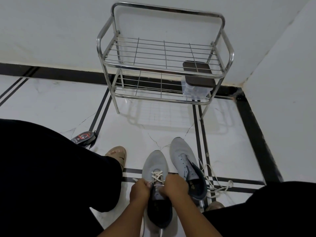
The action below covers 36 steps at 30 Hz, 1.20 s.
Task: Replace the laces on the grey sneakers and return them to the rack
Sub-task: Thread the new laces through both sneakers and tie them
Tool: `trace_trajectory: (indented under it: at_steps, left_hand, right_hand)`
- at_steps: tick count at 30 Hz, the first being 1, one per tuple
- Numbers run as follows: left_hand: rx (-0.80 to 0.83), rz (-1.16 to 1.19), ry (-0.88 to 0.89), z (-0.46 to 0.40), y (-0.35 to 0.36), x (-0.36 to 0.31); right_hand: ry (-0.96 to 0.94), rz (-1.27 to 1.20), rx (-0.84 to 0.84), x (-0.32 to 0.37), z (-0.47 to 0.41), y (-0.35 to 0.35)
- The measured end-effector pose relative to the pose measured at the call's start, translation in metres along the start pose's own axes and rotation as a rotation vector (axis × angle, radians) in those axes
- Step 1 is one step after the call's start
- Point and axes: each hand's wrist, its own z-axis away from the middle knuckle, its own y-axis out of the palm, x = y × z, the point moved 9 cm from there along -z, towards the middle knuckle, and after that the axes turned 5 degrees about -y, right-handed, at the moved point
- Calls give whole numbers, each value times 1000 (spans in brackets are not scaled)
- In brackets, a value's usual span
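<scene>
Both hands (159, 189) pinch white lace (158, 176) on grey sneaker (154, 164); logos unreadable.

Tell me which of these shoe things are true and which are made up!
1. Both hands, left hand and right hand, are on the laced sneaker. True.
2. The other sneaker has laces in it. False: its eyelets are bare; a loose lace lies on the floor beside it.
3. The sneakers sit on the rack. False: they are on the floor.
4. A dark-lidded box is on the rack's lower shelf. True.
</scene>
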Motion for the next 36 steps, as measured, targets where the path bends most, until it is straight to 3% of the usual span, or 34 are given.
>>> trace_trajectory:
  at_steps: [2,4,6,9,13,17,20,21,25,28,30,32,34,36]
  left_hand:
    - [1,-13,-1,-1,1,0]
    - [0,-19,6,-2,2,-1]
    - [-1,-29,9,-4,3,-3]
    - [-28,-62,35,-3,3,-5]
    - [-250,99,-4,11,-28,-5]
    - [-487,807,-83,10,-103,-10]
    - [-558,1299,-77,3,-149,-23]
    - [-576,1296,-49,3,-157,-29]
    - [-497,675,74,1,-133,-54]
    - [-250,223,107,-14,-72,-46]
    - [-83,-111,112,-20,-33,-32]
    - [4,-189,126,-17,-10,-19]
    - [-1,-150,106,-13,-5,-16]
    - [-8,2,61,-11,-9,-18]
  right_hand:
    - [77,73,216,-16,8,20]
    - [140,64,329,-28,18,36]
    - [128,-19,313,-27,19,42]
    - [109,-233,151,-19,17,29]
    - [148,-364,58,-21,15,23]
    - [262,-435,28,-33,15,24]
    - [217,-343,-146,-28,16,3]
    - [136,-267,-208,-19,15,-5]
    - [-138,-47,-319,8,14,-16]
    - [-108,-86,-348,3,15,-17]
    - [67,-211,-322,-16,16,-14]
    - [190,-270,-181,-31,14,1]
    - [170,-253,-75,-32,10,15]
    - [108,-267,-71,-24,7,17]
